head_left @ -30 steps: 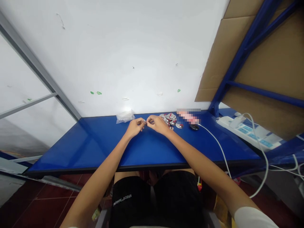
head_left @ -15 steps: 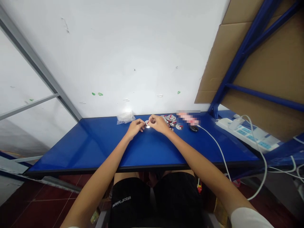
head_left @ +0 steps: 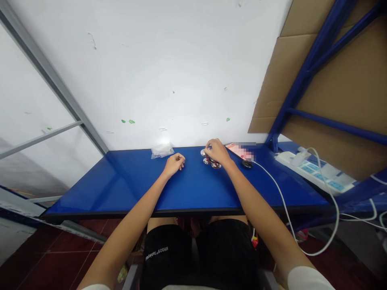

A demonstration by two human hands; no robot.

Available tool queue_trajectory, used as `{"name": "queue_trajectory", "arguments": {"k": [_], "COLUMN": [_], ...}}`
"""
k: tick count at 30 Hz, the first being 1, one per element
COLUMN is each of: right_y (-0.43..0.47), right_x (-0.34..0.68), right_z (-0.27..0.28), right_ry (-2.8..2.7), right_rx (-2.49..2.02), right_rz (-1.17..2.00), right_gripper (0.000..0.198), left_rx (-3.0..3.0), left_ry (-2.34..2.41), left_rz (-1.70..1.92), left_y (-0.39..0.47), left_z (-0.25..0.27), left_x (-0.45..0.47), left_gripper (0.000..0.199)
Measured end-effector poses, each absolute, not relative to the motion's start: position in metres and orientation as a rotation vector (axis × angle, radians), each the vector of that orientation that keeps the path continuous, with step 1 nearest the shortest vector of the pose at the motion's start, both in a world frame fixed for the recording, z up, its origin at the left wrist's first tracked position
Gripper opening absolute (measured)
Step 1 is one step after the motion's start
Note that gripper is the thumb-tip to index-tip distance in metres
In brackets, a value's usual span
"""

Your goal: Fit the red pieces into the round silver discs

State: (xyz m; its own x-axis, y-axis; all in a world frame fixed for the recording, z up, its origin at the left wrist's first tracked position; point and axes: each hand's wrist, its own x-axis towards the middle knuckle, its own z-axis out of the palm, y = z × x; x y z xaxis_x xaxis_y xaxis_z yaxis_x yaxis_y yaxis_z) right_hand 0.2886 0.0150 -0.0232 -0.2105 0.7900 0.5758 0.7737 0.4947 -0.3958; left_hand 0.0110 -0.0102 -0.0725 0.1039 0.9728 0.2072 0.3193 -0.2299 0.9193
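Note:
My right hand (head_left: 217, 151) is over a small pile of shiny round discs with red and dark markings (head_left: 215, 164). Its thumb and fingertips are pinched at the edge of a pale silvery disc (head_left: 202, 153) on the pile's left side. The hand covers much of the pile. To the left, my left hand (head_left: 175, 164) rests by the blue tabletop with its fingers curled in. Whatever may be inside those fingers is hidden. Just behind it lies a clear plastic bag (head_left: 162, 150).
Right of the pile are a phone (head_left: 237, 150), partly blurred out, and a black round object (head_left: 247, 164). A white cable (head_left: 279, 189) runs to the right past a white power strip (head_left: 314, 171). The blue table (head_left: 121, 185) meets a white wall behind.
My right hand has moved right, from beside my left hand to the pile. The disc between the two hands is gone from that spot. My left hand has stayed nearly in place.

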Motion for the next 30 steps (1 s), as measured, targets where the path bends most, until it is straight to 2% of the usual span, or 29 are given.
{"name": "queue_trajectory", "arguments": {"k": [7,12,16,25,30], "right_y": [0.029,0.029,0.03,0.042,0.054], "right_x": [0.318,0.307,0.291,0.241,0.252], "right_z": [-0.049,-0.067,-0.072,-0.077,-0.055], "right_ry": [-2.011,-1.996,-2.05,-2.096,-1.822], "right_rx": [-1.375,-1.499,-1.553,-1.399,-1.192], "right_rz": [0.083,0.177,0.133,0.204,0.315], "right_gripper": [0.047,0.062,0.063,0.051,0.047], "left_rx": [1.734,1.759,1.767,1.831,1.791], "left_ry": [1.27,1.285,1.3,1.348,1.369], "left_rz": [1.121,1.118,1.106,1.077,1.098], "left_y": [-0.008,-0.01,-0.013,-0.016,-0.02], "left_z": [-0.077,-0.075,-0.071,-0.067,-0.065], "left_x": [0.009,0.01,0.012,0.015,0.015], "left_gripper": [0.017,0.02,0.02,0.02,0.017]}}
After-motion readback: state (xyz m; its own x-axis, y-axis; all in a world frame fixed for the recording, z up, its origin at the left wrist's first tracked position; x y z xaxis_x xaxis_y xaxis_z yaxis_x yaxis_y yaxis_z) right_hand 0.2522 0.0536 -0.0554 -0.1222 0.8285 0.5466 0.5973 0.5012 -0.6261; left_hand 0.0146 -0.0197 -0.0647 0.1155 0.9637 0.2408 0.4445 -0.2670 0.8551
